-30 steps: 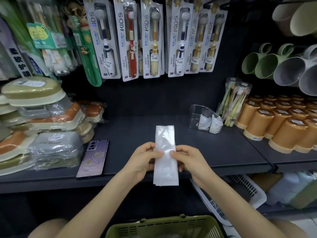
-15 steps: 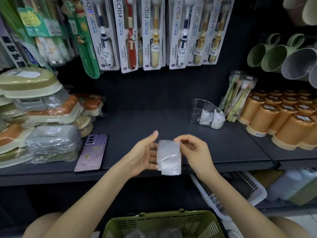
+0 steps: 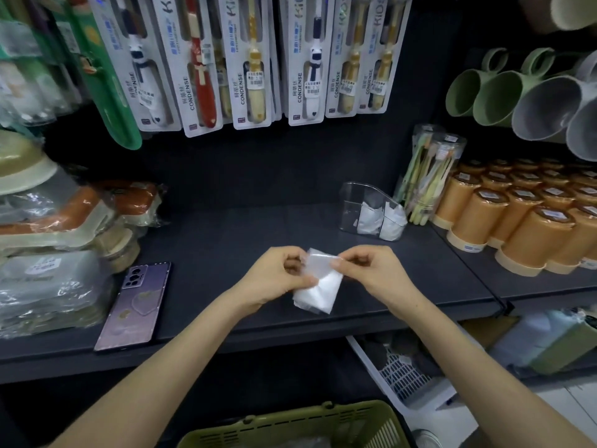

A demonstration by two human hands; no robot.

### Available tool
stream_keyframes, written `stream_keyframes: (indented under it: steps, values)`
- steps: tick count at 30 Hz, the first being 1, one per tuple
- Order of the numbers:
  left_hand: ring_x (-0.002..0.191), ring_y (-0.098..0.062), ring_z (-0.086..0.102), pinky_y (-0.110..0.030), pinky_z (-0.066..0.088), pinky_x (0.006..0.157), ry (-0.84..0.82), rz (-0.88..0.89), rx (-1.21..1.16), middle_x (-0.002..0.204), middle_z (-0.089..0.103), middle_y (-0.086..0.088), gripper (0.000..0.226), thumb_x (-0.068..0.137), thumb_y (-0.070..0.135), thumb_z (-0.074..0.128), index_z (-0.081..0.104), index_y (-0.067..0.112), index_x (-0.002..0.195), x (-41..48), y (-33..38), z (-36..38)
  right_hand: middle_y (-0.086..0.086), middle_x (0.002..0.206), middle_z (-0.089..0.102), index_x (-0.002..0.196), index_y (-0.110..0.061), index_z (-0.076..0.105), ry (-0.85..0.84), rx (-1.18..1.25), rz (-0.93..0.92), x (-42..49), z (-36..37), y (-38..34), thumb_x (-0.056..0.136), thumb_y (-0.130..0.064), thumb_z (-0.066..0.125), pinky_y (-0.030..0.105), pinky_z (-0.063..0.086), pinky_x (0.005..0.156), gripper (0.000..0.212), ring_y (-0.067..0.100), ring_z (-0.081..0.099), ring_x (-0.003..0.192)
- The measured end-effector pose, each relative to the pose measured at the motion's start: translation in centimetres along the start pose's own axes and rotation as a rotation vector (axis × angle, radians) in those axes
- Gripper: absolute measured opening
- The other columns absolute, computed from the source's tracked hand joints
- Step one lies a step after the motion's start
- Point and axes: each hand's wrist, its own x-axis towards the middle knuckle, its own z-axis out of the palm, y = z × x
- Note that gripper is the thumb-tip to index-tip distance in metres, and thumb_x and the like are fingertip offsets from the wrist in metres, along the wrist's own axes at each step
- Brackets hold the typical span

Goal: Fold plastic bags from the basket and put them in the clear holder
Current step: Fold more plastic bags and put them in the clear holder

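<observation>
One folded bag (image 3: 319,292) is pinched by left hand (image 3: 277,279) and right hand (image 3: 374,276) over a dark shelf (image 3: 258,227). Beyond the grip, rightward, one clear holder (image 3: 352,202) keeps two bags (image 3: 387,221).

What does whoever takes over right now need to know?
Left hand: grips the plastic bag on its left side.
Right hand: pinches its top edge.
The bag is folded small and held above the shelf.
Clear holder: back right, with two folded bags inside.
Left to do: finish this fold, put it in the holder, then check the green basket below; its contents barely show.
</observation>
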Motion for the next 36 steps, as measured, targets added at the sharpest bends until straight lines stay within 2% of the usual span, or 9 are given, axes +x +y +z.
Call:
stream_keyframes:
  steps: [5,10,12,16,20,26,29,32,36]
  values:
    - [0.084,-0.012,0.068,-0.024,0.054,0.079,-0.057,0.020,0.095,0.091,0.073,-0.004,0.015,0.077,0.008,0.078,0.070,0.008,0.089,2.2,-0.4,0.9,-0.004,0.074,0.073,0.071,-0.021,0.073,0.157,0.000,-0.058,1.3,-1.7,0.6,0.081,-0.009,0.074,0.017,0.052,0.072,0.015,0.004,0.066,0.072]
    - [0.081,-0.011,0.067,-0.026,0.053,0.081,0.035,0.096,0.117,0.091,0.073,-0.008,0.012,0.079,0.007,0.077,0.071,0.003,0.088,5.1,-0.5,2.2,-0.007,0.091,0.072,0.097,-0.020,0.066,0.011,0.172,0.088,2.2,-3.7,2.6,0.084,-0.020,0.071,0.016,0.049,0.081,0.014,0.003,0.065,0.088]
    - [0.088,-0.021,0.069,-0.032,0.054,0.085,0.028,0.112,0.136,0.093,0.073,-0.010,0.016,0.079,0.008,0.077,0.071,0.001,0.091,6.6,-0.4,2.8,-0.008,0.085,0.069,0.088,-0.013,0.068,0.059,0.114,0.069,2.8,-4.2,3.5,0.087,-0.014,0.068,0.014,0.047,0.076,0.002,0.001,0.062,0.080]
    - [0.095,-0.020,0.067,-0.032,0.052,0.089,-0.052,0.094,0.147,0.102,0.071,-0.005,0.029,0.077,0.015,0.080,0.070,0.007,0.102,9.4,-0.4,3.4,-0.003,0.071,0.062,0.074,-0.003,0.068,0.194,0.091,0.051,4.1,-5.5,4.9,0.087,-0.008,0.068,0.015,0.043,0.068,0.014,0.003,0.054,0.069]
    - [0.111,-0.012,0.054,-0.023,0.043,0.095,0.172,0.033,0.078,0.119,0.059,0.002,0.046,0.081,0.026,0.077,0.059,0.018,0.122,13.6,-0.2,3.1,0.022,0.081,0.062,0.080,0.006,0.067,0.262,0.056,0.044,5.5,-8.0,6.2,0.086,-0.011,0.070,0.026,0.043,0.073,0.019,0.014,0.052,0.075]
    - [0.137,-0.016,0.038,-0.033,0.031,0.114,0.063,-0.180,-0.121,0.152,0.037,-0.002,0.087,0.082,0.042,0.072,0.026,0.015,0.151,19.9,0.4,3.2,-0.003,0.061,0.051,0.065,-0.002,0.063,0.274,-0.024,0.065,7.6,-10.8,6.9,0.086,-0.010,0.069,0.010,0.035,0.056,0.023,0.002,0.042,0.055]
    - [0.132,-0.015,0.045,-0.028,0.036,0.107,-0.039,-0.260,-0.214,0.136,0.052,0.008,0.058,0.088,0.045,0.063,0.044,0.023,0.139,21.3,0.6,3.7,-0.012,0.058,0.061,0.065,-0.010,0.065,0.263,0.037,0.097,8.8,-11.6,6.6,0.086,-0.006,0.068,0.005,0.040,0.058,0.021,-0.006,0.053,0.053]
    - [0.117,-0.010,0.055,-0.031,0.036,0.109,-0.126,-0.267,-0.241,0.114,0.061,0.014,0.020,0.092,0.042,0.058,0.054,0.034,0.111,22.0,0.2,4.2,0.003,0.080,0.068,0.073,-0.006,0.070,0.268,0.095,0.174,10.5,-12.1,6.2,0.084,-0.011,0.072,0.010,0.044,0.068,0.013,0.002,0.060,0.074]
    - [0.124,-0.014,0.051,-0.035,0.033,0.114,-0.109,-0.229,-0.332,0.136,0.053,0.008,0.071,0.088,0.034,0.065,0.030,0.024,0.149,21.8,-0.8,4.5,0.002,0.088,0.069,0.077,-0.007,0.071,0.275,0.102,0.242,12.8,-12.3,5.6,0.081,-0.014,0.075,0.010,0.042,0.068,0.009,0.007,0.060,0.085]
